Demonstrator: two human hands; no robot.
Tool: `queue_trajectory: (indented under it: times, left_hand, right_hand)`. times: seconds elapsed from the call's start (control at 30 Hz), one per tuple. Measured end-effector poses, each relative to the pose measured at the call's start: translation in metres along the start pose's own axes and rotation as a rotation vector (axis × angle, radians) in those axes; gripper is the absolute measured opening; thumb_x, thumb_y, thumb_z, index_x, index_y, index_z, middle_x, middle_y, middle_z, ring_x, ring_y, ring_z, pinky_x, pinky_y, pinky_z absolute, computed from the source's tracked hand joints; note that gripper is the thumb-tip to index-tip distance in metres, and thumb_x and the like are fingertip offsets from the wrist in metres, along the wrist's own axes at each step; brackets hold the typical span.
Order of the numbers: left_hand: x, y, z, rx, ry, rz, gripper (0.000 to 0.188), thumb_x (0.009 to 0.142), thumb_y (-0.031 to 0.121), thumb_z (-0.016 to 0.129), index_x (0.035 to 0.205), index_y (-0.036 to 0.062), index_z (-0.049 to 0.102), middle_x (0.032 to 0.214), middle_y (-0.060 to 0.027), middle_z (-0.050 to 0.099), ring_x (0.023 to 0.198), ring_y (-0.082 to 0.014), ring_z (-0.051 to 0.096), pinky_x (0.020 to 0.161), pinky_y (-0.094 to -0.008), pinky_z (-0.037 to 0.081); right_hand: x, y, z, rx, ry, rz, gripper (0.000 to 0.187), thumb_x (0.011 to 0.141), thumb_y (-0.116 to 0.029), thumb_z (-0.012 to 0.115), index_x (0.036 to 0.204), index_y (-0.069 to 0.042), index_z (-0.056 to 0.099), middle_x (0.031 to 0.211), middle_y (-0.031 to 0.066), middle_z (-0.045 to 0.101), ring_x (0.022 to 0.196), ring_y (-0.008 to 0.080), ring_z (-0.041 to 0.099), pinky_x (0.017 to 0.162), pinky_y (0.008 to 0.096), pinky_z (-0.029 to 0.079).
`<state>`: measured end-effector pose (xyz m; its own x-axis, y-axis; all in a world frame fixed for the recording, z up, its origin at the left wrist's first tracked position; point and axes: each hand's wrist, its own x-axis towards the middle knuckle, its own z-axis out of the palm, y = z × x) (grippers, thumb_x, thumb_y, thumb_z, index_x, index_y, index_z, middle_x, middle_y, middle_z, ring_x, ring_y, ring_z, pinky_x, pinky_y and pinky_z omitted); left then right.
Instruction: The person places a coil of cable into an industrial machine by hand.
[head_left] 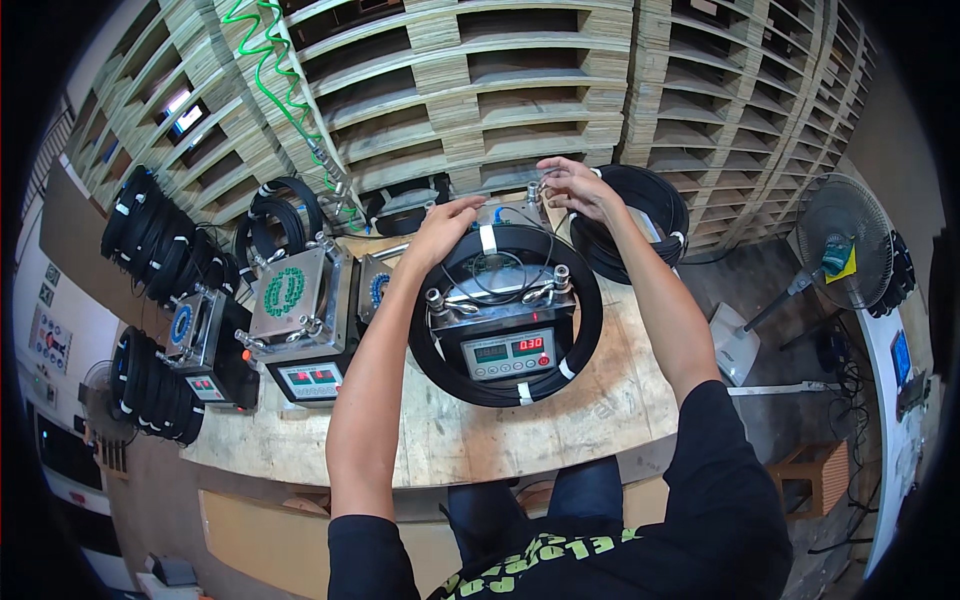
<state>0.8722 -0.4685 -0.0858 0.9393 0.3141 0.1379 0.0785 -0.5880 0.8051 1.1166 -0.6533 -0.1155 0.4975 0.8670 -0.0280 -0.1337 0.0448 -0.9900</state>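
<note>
coil around the machine, both your hands at the far side
the black coil (590,345) rings the front of your machine (508,352). your left hand (446,230) is by its upper left rim; whether it pinches anything, i cannot tell. your right hand (580,188) is loosely spread near the rear post (534,190). best keep the coil even and clear of the right front knob (562,272).

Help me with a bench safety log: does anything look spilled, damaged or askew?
Nothing looks spilled or damaged. Mildly odd, perhaps: one black cable coil appears to ring a control panel, while another coil, to the right, sits apart.
</note>
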Motion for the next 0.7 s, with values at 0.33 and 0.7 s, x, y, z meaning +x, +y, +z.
queue_trajectory:
  times: [0.33,0.7]
  left_hand:
    - [-0.007,0.013,-0.003,-0.004,-0.001,-0.049,0.044,0.089,0.022,0.051,0.128,0.0057,0.063,0.122,-0.0107,0.066,0.111,-0.0191,0.059,0.1,-0.0277,0.041]
    - [-0.008,0.011,0.001,-0.008,0.042,-0.053,0.04,0.087,0.029,0.055,0.118,0.0093,0.07,0.113,-0.0169,0.07,0.106,-0.0267,0.064,0.096,-0.0333,0.046]
  right_hand:
    - [0.054,0.026,0.004,-0.628,0.364,-0.151,0.024,0.075,-0.022,0.072,0.093,-0.005,0.074,0.082,0.0076,0.072,0.074,0.0154,0.067,0.067,0.0292,0.053]
    - [-0.006,-0.009,0.014,-0.336,0.014,-0.115,0.044,0.095,-0.016,0.061,0.137,-0.02,0.05,0.086,-0.0002,0.059,0.067,0.0075,0.05,0.056,0.0228,0.042]
